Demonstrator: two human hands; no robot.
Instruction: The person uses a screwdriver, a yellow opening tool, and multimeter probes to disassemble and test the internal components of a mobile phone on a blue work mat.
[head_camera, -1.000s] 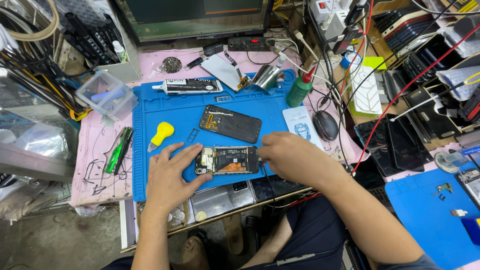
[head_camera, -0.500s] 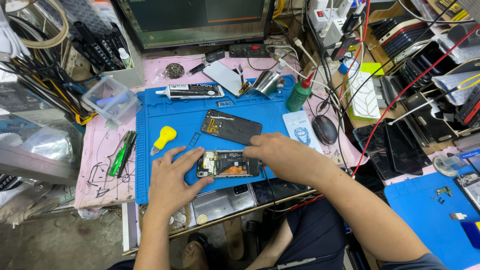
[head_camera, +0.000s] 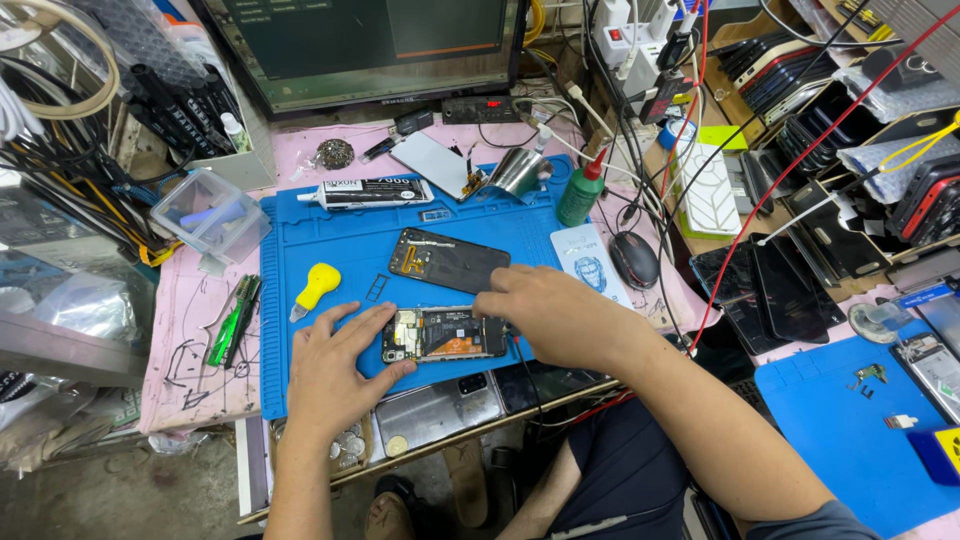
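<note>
The opened phone (head_camera: 444, 334) lies flat on the blue mat (head_camera: 330, 235), back off, circuit board and orange-marked battery exposed. Left hand (head_camera: 335, 372) steadies its left end, fingers spread and resting. Right hand (head_camera: 545, 310) curls loosely over the right end, fingertips touching it.

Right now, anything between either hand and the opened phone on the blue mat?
Nothing visible. The left hand touches the opened phone at its left end, and the right hand rests at its right end. The black back cover lies apart, behind it.
</note>
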